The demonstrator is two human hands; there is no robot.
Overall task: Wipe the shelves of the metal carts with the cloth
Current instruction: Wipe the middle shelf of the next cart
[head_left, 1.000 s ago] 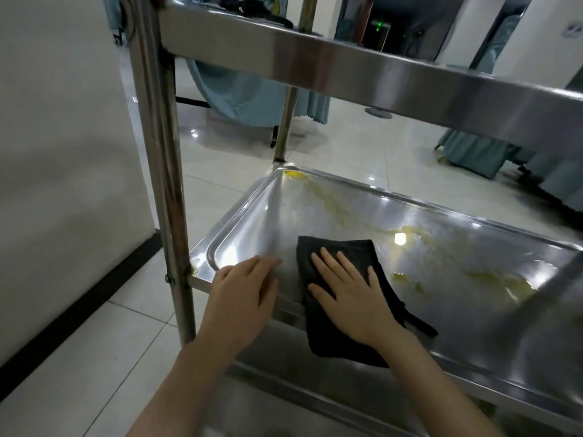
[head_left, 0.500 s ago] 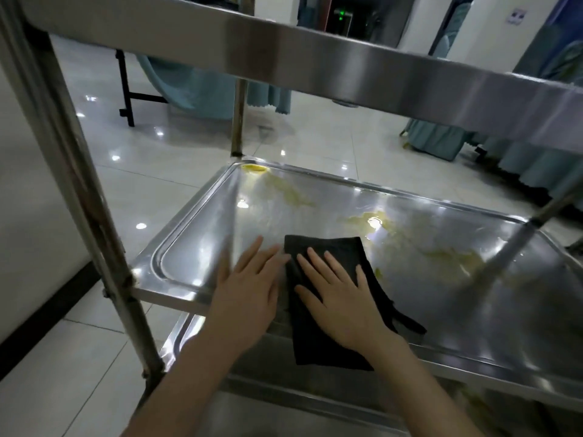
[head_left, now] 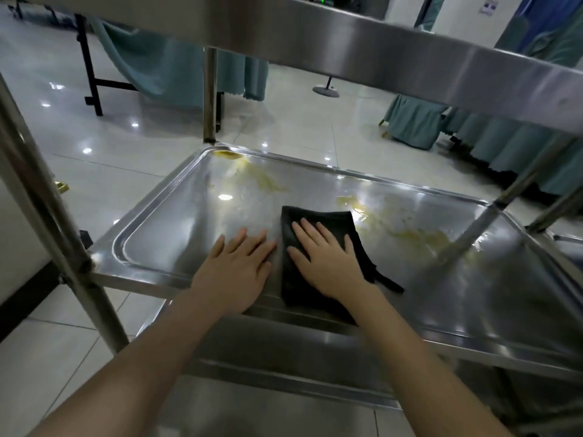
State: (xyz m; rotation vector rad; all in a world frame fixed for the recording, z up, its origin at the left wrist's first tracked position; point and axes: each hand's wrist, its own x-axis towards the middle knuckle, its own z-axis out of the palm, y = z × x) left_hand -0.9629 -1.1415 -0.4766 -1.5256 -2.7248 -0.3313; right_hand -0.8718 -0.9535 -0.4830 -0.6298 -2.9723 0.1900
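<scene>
Head view, right hand (head_left: 328,263): laid flat on top of the black folded cloth (head_left: 325,216), fingers straight and spread, pressing rather than pinching; probably for broad contact, so as to drag the whole pad across the metal.
Left hand (head_left: 239,269): flat on bare steel just beside the cloth's left edge, fingers straight, holding nothing; seemingly braced there to steady the reach.
Black folded cloth: on the near middle of the shelf, near end hanging over the front rim, a thin tail trailing off to the right; folded thick, apparently for a firmer wiping face.
Shiny stainless-steel middle shelf (head_left: 164,234): tray-shaped, with a raised lip all round, likely for holding spills in.
Yellowish smeared residue (head_left: 419,236): streaked from the far left corner across toward the right, just beyond the cloth; not yet wiped.
Progress: judged early, with most of the soiling untouched.
Next stroke: likely forward and rightward, into the streaks.
Brushed-steel upper shelf edge (head_left: 410,55): crossing overhead, hence the low reach underneath.
Lower steel shelf (head_left: 284,351): below, only partly seen.
Beyond: glossy pale floor tiles (head_left: 126,165) and teal-skirted tables (head_left: 416,121).
</scene>
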